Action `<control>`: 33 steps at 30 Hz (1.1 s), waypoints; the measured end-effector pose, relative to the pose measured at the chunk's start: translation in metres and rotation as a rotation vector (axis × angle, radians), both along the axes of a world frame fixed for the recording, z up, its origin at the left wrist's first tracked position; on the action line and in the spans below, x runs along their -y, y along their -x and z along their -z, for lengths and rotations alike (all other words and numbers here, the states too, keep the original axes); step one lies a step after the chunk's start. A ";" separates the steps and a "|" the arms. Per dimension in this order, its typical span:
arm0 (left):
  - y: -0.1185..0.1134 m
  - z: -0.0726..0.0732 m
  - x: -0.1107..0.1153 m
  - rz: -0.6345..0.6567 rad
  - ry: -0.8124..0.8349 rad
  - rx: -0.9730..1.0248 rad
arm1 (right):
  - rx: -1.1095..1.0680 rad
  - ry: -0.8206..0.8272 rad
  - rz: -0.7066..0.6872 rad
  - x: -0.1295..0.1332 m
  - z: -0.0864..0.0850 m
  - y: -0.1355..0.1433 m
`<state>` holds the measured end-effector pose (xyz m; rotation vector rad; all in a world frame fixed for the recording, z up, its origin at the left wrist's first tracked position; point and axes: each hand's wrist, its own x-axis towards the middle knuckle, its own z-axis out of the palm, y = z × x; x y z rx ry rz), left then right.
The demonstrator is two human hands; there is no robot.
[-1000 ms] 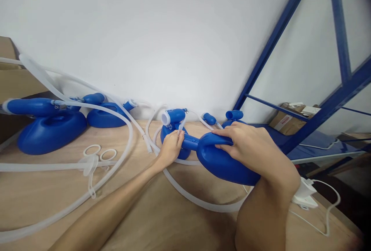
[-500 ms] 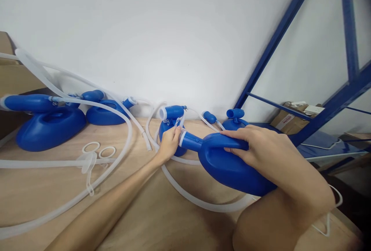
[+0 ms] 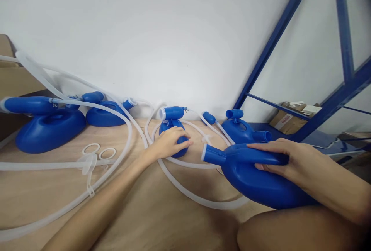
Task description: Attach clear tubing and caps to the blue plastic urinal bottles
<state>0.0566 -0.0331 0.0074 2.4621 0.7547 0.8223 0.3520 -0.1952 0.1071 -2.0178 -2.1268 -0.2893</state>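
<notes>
My right hand (image 3: 278, 156) grips the handle of a blue plastic bottle (image 3: 261, 183), which is tilted with its white-rimmed neck pointing left. In front of a smaller-looking blue bottle (image 3: 181, 149) at the middle, my left hand (image 3: 171, 141) has its fingers apart and holds nothing. A blue cylindrical piece (image 3: 174, 112) with a white rim sits on top of that middle bottle. Clear tubing (image 3: 199, 201) curves over the wooden table between my two hands. Behind the held bottle stands another blue bottle (image 3: 227, 131).
More blue bottles (image 3: 49, 129) stand at the left by a cardboard box (image 3: 20, 83). White rings (image 3: 107, 153), a translucent strap piece (image 3: 90, 170) and long tubing lie on the wooden table (image 3: 34, 200). A blue metal shelf frame (image 3: 275, 38) rises at the right.
The held bottle and my right hand have moved right and slightly down. My left hand has come off the bottle's neck area, and its fingers have spread. The translucent piece there now lies on the table.
</notes>
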 end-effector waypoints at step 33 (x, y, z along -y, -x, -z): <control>0.149 -0.064 -0.019 -0.316 0.087 -0.160 | -0.124 -0.261 -0.470 -0.066 -0.012 0.071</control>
